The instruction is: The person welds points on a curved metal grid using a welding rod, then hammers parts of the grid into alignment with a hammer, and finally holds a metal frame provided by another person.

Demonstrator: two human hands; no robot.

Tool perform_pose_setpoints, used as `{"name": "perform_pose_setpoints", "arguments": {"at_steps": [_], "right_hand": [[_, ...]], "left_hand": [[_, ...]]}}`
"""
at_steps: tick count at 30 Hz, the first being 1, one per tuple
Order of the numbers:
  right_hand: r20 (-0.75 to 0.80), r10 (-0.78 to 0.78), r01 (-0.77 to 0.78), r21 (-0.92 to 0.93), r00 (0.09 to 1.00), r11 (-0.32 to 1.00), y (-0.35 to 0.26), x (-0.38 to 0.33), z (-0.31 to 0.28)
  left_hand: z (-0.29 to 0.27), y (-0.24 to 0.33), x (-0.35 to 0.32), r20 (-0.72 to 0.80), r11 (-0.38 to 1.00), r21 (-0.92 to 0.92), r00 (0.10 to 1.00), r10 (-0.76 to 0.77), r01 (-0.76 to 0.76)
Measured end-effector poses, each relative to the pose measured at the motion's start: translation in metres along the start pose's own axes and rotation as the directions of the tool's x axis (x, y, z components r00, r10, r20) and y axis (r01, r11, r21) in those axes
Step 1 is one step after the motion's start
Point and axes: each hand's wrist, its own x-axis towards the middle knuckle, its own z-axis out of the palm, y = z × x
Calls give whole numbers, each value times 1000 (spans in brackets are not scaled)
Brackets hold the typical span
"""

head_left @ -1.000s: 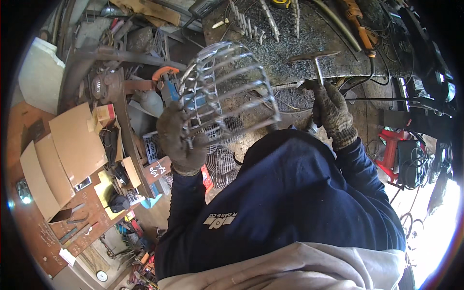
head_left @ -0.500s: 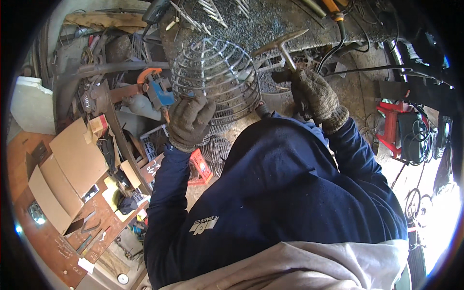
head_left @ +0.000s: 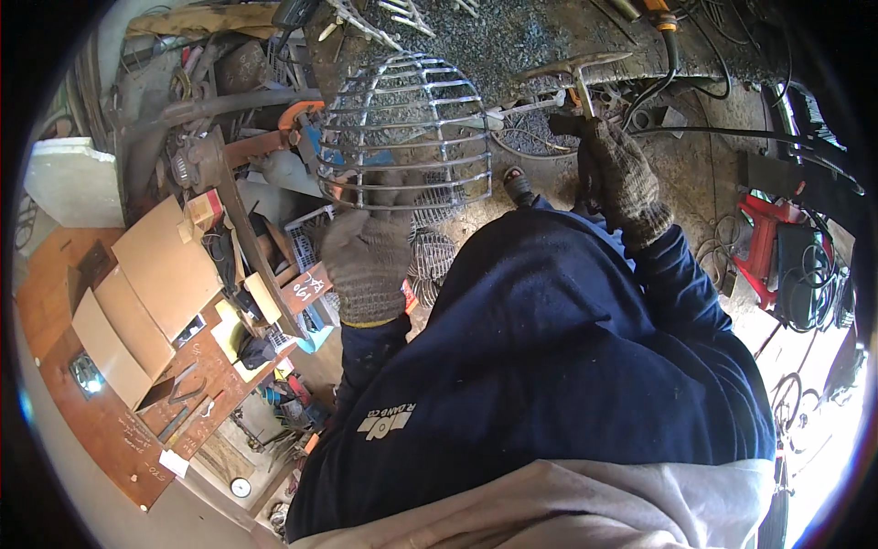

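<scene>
My left hand (head_left: 368,256), in a knitted work glove, is closed at the lower rim of a dome-shaped cage (head_left: 430,166) of welded metal bars. Its fingertips are partly hidden among the bars. The cage is held up with its rounded end away from me. My right hand (head_left: 626,178), also gloved, grips the handle of a chipping hammer (head_left: 578,66). The hammer's long pointed head is to the right of the cage, apart from it.
Short metal rods (head_left: 366,26) lie on the gritty worktop ahead. An orange-handled tool (head_left: 660,16) with a cable is at the far right. Left are a cardboard box (head_left: 165,274) and a wooden board (head_left: 69,274); a red-framed machine (head_left: 759,247) stands right.
The cage has turned from a slanted view to a more side-on one, its rim toward me. My left hand shifted nearer to me with it. The hammer moved right, away from the cage.
</scene>
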Motion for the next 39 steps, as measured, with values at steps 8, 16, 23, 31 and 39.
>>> {"name": "perform_pose_setpoints", "arguments": {"at_steps": [8, 16, 23, 31, 39], "right_hand": [[5, -93, 93, -93, 996, 991, 5, 7, -13], [45, -177, 182, -166, 983, 969, 3, 14, -26], [55, -27, 29, -40, 998, 999, -15, 11, -19], [-29, -8, 6, -52, 1000, 999, -15, 7, -7], [-42, 37, -36, 32, 998, 999, -6, 7, -8]], "left_hand": [[38, -11, 27, -357, 982, -167, 934, 21, -86], [-4, 31, 10, 44, 844, -534, 999, -25, 44], [8, 38, 4, 125, 855, -517, 985, 122, -41], [-1, 37, 4, 55, 827, -553, 985, 162, -105], [5, 41, 14, 247, 869, -495, 959, 140, 1]]}}
